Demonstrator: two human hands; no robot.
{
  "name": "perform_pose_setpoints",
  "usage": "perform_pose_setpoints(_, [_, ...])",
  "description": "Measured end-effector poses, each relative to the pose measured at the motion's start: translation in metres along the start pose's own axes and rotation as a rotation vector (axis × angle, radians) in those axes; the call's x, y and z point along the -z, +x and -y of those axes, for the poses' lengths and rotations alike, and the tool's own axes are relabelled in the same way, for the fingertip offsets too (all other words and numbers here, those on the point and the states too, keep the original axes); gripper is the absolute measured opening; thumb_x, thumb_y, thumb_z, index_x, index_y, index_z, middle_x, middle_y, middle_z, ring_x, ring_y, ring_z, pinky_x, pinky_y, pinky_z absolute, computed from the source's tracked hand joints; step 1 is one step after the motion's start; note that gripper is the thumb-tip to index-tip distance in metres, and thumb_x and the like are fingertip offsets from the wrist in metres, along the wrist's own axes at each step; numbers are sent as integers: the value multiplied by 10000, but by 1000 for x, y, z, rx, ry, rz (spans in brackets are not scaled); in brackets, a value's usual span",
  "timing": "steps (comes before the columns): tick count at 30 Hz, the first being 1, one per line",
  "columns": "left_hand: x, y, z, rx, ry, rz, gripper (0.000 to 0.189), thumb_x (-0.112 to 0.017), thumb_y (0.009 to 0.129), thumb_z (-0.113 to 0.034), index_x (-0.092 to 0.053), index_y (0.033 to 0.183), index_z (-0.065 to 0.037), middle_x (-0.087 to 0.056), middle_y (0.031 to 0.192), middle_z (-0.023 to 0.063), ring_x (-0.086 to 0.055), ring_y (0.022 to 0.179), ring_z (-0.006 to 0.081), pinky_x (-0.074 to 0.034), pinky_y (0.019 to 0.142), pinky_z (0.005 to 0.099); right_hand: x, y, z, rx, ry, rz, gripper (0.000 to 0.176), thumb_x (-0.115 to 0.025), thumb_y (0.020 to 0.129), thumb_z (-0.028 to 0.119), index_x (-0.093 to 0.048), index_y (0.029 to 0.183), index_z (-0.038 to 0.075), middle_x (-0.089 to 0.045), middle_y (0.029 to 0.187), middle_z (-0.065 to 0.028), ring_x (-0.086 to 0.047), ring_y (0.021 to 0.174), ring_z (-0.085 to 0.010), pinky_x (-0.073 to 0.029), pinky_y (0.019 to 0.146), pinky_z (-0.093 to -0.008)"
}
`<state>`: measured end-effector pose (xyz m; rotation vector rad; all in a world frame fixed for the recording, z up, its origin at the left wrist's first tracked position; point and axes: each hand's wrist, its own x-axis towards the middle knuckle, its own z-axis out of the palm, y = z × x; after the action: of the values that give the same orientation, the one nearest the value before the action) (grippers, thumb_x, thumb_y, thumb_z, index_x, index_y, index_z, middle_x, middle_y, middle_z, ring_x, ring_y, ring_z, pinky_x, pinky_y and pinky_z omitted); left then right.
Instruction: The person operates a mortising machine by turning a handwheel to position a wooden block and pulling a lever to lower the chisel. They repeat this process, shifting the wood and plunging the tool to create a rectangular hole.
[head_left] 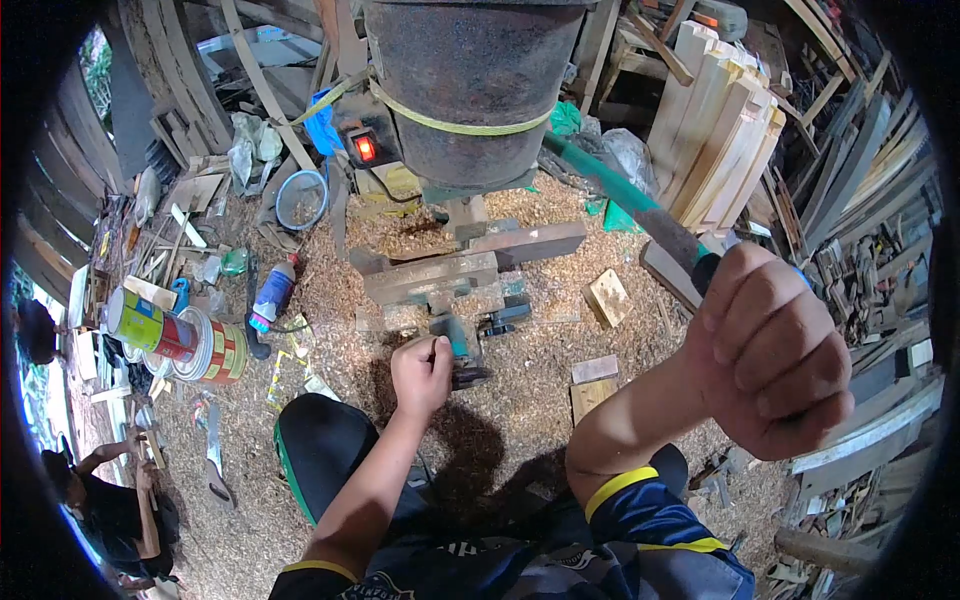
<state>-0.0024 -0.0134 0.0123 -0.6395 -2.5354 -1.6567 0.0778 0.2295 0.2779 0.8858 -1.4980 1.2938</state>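
Observation:
My right hand (775, 350) is closed in a fist at the black-gripped end of a long green lever (620, 190), which slopes up to a large dark machine housing (470, 100). Lower and to the left, my left hand (421, 376) is closed at the near end of a teal vise (455, 335). A black vise handle (470, 377) sticks out beside its fingers. Behind the vise, a wooden block (435, 277) lies crosswise beneath the machine, with a darker board (525, 243) behind it. A red switch (365, 148) glows on the machine's left side.
Wood shavings cover the ground. A bottle (273, 295), paint buckets (215, 345) and a handsaw (215, 460) lie to the left. Another person (110, 505) works at lower left. Offcuts (607, 298) and stacked pale boards (715, 130) are to the right.

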Motion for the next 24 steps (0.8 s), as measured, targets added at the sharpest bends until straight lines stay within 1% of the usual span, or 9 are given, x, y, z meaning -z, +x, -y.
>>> perform_pose_setpoints(2, [-2, -3, 4, 42, -16, 16, 344, -609, 1003, -144, -547, 713, 30, -493, 634, 204, -523, 545, 368, -414, 554, 418, -3, -3, 0, 48, 16, -80, 558, -469, 1084, 480, -461, 613, 180, -424, 487, 59, -402, 410, -116, -332, 436, -293])
perform_pose_setpoints(7, [-1, 0, -7, 35, -9, -10, 356, -602, 1012, -148, -521, 714, 29, -462, 622, 197, -491, 532, 352, -400, 549, 411, -5, -17, 1, 74, 5, -125, 543, -568, 1048, 439, -430, 576, 207, -423, 460, 66, -382, 377, -96, -309, 415, -273])
perform_pose_setpoints(10, [-1, 1, -5, 43, -22, -5, 368, -593, 1023, -143, -503, 710, 27, -437, 607, 178, -458, 517, 317, -384, 541, 404, -9, -32, 4, 88, 3, -163, 564, -581, 1042, 397, -402, 547, 195, -402, 443, 60, -402, 365, -100, -346, 412, -280])
perform_pose_setpoints(11, [-2, 1, -8, 46, -19, -15, 369, -593, 1025, -139, -501, 709, 26, -433, 606, 174, -452, 513, 308, -381, 539, 403, -13, -35, 0, 105, 11, -186, 457, -556, 957, 384, -445, 531, 260, -414, 440, 109, -365, 372, -39, -285, 422, -226])
perform_pose_setpoints(15, [-3, 1, -10, 71, -22, -19, 371, -590, 1032, -133, -502, 709, 26, -428, 602, 169, -445, 507, 300, -377, 537, 400, -11, -57, -2, 150, 24, -160, 458, -596, 922, 333, -421, 505, 261, -412, 428, 108, -355, 357, -36, -287, 411, -219])
perform_pose_setpoints(18, [-4, 1, -10, 75, -36, -22, 382, -582, 1037, -125, -494, 699, 30, -424, 589, 160, -438, 497, 280, -364, 526, 399, -12, -77, -6, 220, 58, -171, 456, -608, 919, 294, -427, 502, 258, -408, 430, 105, -348, 354, -38, -285, 408, -224])
perform_pose_setpoints(20, [-4, 0, -7, 110, -34, -3, 400, -582, 1038, -120, -476, 684, 34, -410, 572, 148, -419, 483, 246, -347, 514, 395, -12, -90, -8, 218, 29, -167, 450, -612, 925, 273, -445, 508, 250, -418, 435, 101, -376, 357, -40, -300, 406, -231])
perform_pose_setpoints(21, [-6, 0, -4, 95, -52, -11, 418, -581, 1040, -117, -463, 669, 36, -394, 561, 130, -398, 478, 207, -331, 505, 388, -11, -96, -12, 256, 41, -157, 451, -616, 924, 273, -448, 507, 243, -421, 434, 98, -389, 357, -39, -314, 406, -234])
perform_pose_setpoints(24, [-6, -2, 0, 113, -96, 0, 426, -578, 1045, -116, -459, 663, 32, -388, 558, 116, -381, 482, 189, -329, 504, 381, -11, -113, -12, 281, 52, -145, 460, -615, 927, 261, -447, 501, 227, -424, 428, 91, -422, 356, -37, -358, 407, -238])
